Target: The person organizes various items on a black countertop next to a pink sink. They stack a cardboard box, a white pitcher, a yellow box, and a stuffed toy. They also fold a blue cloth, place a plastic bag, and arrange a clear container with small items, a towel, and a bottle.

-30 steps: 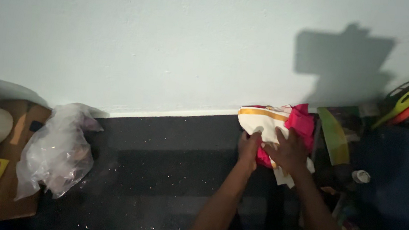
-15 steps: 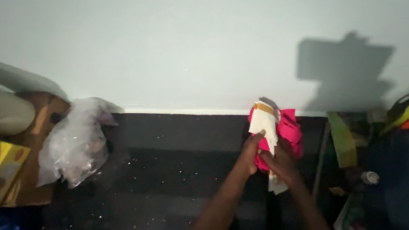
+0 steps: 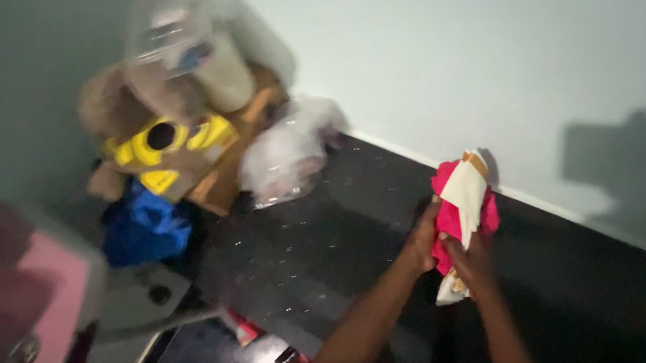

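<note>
here: left hand (image 3: 420, 244), right hand (image 3: 470, 263) grip soft crumpled pink-and-cream cloth bundle (image 3: 461, 205).

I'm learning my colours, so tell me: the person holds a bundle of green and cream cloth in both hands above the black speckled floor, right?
Not quite. The head view shows the bundle of cloth is bright pink and cream, not green. The rest is right: the left hand and right hand both grip it above the black speckled floor.
</note>
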